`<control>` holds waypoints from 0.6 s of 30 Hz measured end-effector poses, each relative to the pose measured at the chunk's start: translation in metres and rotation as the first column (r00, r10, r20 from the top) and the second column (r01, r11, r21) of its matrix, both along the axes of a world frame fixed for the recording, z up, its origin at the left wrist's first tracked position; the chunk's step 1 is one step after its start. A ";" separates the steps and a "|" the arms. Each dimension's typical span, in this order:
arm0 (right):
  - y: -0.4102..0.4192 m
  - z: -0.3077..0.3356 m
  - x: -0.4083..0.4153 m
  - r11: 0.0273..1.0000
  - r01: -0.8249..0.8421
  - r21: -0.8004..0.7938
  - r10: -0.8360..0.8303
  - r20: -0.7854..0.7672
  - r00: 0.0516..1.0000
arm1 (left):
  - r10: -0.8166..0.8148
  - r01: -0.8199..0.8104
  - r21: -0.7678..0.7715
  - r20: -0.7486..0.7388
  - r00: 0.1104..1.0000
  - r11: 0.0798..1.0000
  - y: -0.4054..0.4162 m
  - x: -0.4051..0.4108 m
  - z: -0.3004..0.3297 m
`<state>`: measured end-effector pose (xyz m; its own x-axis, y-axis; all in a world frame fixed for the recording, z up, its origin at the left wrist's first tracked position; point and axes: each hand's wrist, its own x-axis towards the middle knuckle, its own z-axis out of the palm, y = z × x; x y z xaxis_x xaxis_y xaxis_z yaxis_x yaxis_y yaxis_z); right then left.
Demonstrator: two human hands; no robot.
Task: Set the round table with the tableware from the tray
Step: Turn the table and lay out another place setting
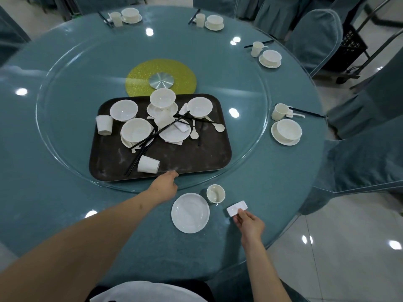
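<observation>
1. Right hand (248, 222) pinches the near end of a small white rectangular rest (237, 208), which lies on the round table (65, 214) just right of a white plate (190, 212).
2. A white cup (216, 194) stands upright just beyond plate & rest.
3. Left hand (166, 185) reaches fwd to the near edge of the dark tray (185, 158); fingers hidden behind the knuckles, so can't tell its grip.
4. Tray sits on the glass turntable (65, 131), holding bowls, plates, cups, spoons & black chopsticks (150, 138) in a jumble.
5. One cup on its side (148, 164) lies near the tray's front edge.
6. Four finished settings sit round the far & right rim.
</observation>
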<state>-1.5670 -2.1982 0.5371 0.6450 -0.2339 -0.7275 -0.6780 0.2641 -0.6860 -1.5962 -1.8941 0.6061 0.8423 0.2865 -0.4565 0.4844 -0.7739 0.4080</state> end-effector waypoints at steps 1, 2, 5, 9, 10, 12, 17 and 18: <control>0.000 -0.002 0.001 1.000 -0.001 -0.011 0.001 -0.005 1.000 | 0.000 0.000 0.000 0.003 1.000 1.000 0.000 0.000 -0.001; 0.001 -0.004 0.003 1.000 -0.001 -0.023 0.001 -0.011 1.000 | 0.000 0.000 0.001 0.004 1.000 1.000 0.001 0.000 -0.001; 0.002 -0.007 0.009 0.998 -0.008 -0.059 0.007 -0.019 1.000 | 0.002 -0.002 -0.005 0.006 1.000 1.000 0.001 0.000 -0.001; 0.002 -0.011 0.013 0.997 -0.007 -0.071 0.004 -0.032 0.999 | -0.006 0.006 -0.005 0.011 1.000 1.000 0.001 -0.001 0.000; 0.002 -0.012 0.014 0.997 -0.008 -0.072 0.005 -0.035 0.999 | -0.010 0.010 -0.006 0.009 1.000 1.000 0.001 -0.001 0.000; 0.003 -0.015 0.015 0.997 -0.006 -0.072 0.003 -0.040 0.999 | -0.012 0.012 -0.011 0.002 1.000 1.000 0.002 -0.001 0.001; 0.003 -0.015 0.017 0.995 -0.024 -0.097 0.020 -0.046 0.999 | -0.001 0.001 -0.021 -0.007 1.000 1.000 0.002 -0.002 0.002; 0.003 -0.014 0.016 0.995 -0.027 -0.098 0.023 -0.046 0.999 | 0.000 0.000 -0.021 -0.007 1.000 1.000 0.002 -0.002 0.003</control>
